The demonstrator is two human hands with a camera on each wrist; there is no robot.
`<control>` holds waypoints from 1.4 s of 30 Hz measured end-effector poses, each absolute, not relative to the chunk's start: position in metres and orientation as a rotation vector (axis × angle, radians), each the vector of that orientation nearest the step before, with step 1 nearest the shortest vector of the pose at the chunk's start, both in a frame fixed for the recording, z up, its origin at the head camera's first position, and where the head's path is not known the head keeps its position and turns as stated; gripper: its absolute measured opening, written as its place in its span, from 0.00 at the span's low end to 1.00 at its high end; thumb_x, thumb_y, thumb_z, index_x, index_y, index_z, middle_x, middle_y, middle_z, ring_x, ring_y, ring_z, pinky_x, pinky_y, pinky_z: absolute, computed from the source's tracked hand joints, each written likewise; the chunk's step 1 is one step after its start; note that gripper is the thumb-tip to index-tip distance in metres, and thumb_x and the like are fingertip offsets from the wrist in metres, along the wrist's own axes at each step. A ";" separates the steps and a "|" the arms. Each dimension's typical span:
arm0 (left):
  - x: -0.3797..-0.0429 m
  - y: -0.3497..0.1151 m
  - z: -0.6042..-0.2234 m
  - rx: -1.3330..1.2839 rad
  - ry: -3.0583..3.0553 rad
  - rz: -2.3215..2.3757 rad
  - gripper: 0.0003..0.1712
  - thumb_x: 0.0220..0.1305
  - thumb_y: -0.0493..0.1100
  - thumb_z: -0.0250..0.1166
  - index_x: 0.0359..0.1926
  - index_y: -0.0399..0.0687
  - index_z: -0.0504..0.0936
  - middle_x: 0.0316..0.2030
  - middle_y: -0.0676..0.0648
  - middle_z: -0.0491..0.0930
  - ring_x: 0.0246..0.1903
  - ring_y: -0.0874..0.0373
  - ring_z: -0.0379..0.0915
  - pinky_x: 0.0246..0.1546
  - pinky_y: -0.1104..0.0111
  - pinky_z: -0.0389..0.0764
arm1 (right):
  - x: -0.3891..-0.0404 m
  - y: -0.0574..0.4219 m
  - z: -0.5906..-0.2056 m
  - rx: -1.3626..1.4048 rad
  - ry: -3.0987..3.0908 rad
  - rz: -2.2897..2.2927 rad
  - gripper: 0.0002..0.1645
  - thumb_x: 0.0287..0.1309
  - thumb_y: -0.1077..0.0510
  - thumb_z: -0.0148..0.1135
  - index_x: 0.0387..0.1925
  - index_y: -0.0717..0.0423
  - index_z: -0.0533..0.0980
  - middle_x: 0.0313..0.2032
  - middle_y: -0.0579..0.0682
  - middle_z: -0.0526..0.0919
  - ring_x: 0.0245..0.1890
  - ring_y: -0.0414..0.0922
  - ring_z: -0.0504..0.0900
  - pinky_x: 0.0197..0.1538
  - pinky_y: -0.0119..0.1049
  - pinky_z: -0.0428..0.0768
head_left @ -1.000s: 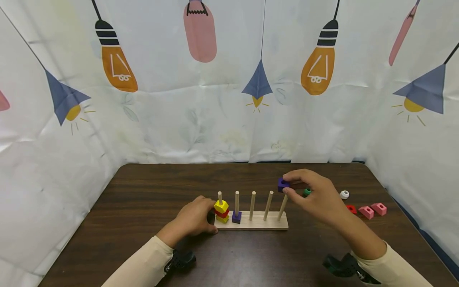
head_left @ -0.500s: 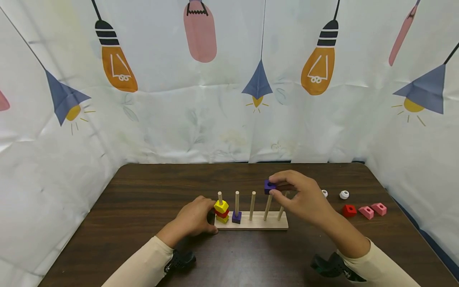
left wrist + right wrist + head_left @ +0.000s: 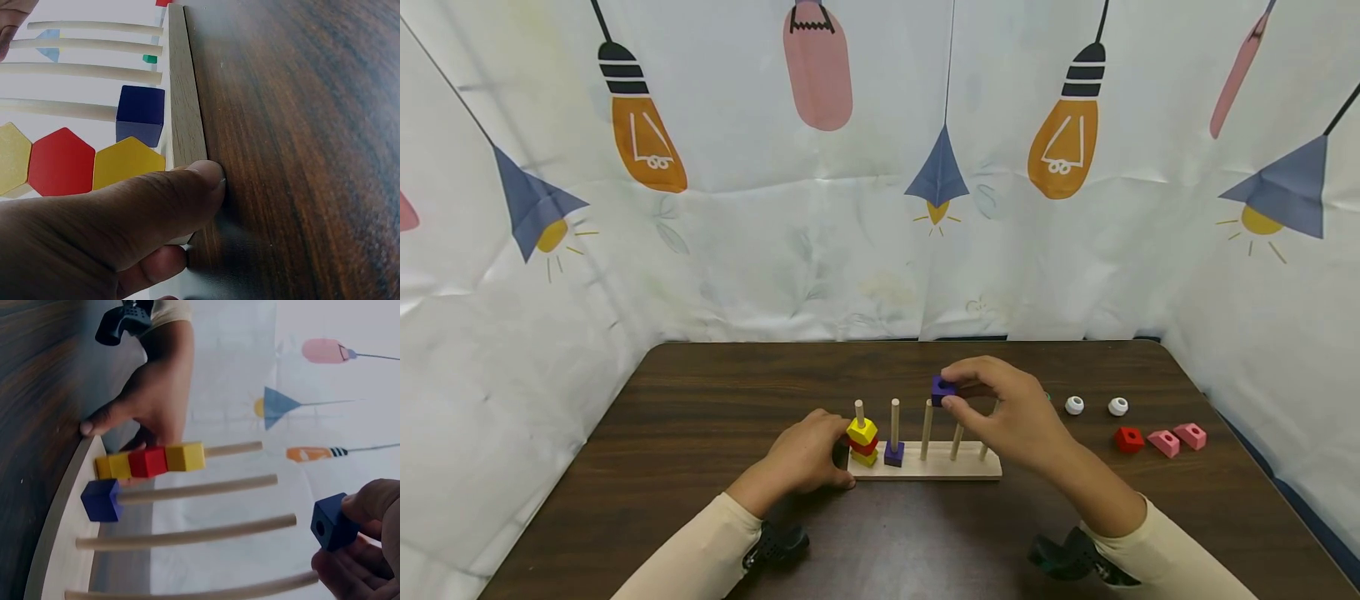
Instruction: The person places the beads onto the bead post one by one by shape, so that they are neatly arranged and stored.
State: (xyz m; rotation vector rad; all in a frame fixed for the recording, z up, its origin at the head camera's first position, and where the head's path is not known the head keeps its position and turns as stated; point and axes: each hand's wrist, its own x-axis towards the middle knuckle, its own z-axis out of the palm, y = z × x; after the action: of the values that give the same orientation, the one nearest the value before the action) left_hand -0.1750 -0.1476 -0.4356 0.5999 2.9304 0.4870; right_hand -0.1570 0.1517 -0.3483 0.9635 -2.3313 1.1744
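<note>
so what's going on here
A person's right hand pinches a purple cube with a hole near the tops of five wooden pegs on a pale wooden rack. The left hand grips the rack's end. The peg nearest that hand carries two yellow hexagonal blocks with a red one between; the next carries another purple cube.

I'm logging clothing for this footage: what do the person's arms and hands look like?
The left sleeve and right sleeve are plain cream, each with a black device near its cuff. The left hand and right hand wear no gloves.
</note>
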 end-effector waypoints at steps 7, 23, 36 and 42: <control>-0.175 -0.148 -0.436 0.610 2.929 0.492 0.32 0.40 0.51 0.87 0.48 0.54 0.84 0.44 0.54 0.82 0.50 0.52 0.73 0.47 0.50 0.79 | -0.154 0.138 -0.350 0.933 -2.359 1.206 0.22 0.57 0.67 0.75 0.53 0.56 0.80 0.46 0.46 0.84 0.42 0.41 0.86 0.45 0.38 0.84; -0.176 -0.148 -0.437 0.624 2.936 0.483 0.30 0.40 0.52 0.87 0.45 0.56 0.84 0.43 0.55 0.82 0.50 0.53 0.73 0.46 0.51 0.80 | -0.151 0.111 -0.353 0.830 -2.385 1.225 0.20 0.59 0.63 0.75 0.52 0.56 0.80 0.45 0.44 0.83 0.44 0.39 0.82 0.47 0.38 0.82; -0.178 -0.149 -0.437 0.643 2.942 0.486 0.30 0.39 0.53 0.87 0.44 0.57 0.83 0.41 0.56 0.82 0.49 0.53 0.73 0.45 0.53 0.80 | -0.148 0.093 -0.359 0.757 -2.412 1.226 0.21 0.59 0.63 0.74 0.54 0.56 0.80 0.46 0.46 0.83 0.43 0.40 0.82 0.43 0.38 0.82; -0.177 -0.149 -0.437 0.631 2.943 0.474 0.31 0.40 0.53 0.87 0.46 0.55 0.84 0.42 0.55 0.82 0.49 0.53 0.74 0.45 0.53 0.80 | -0.147 0.088 -0.365 0.727 -2.420 1.241 0.21 0.59 0.64 0.74 0.53 0.56 0.79 0.46 0.44 0.83 0.43 0.40 0.82 0.41 0.37 0.81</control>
State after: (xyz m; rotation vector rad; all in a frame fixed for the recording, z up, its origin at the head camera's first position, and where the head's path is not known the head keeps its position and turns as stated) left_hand -0.1768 -0.1485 -0.4365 0.6311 2.9427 0.4741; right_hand -0.1474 0.0883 -0.3648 0.7268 -2.4203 1.2406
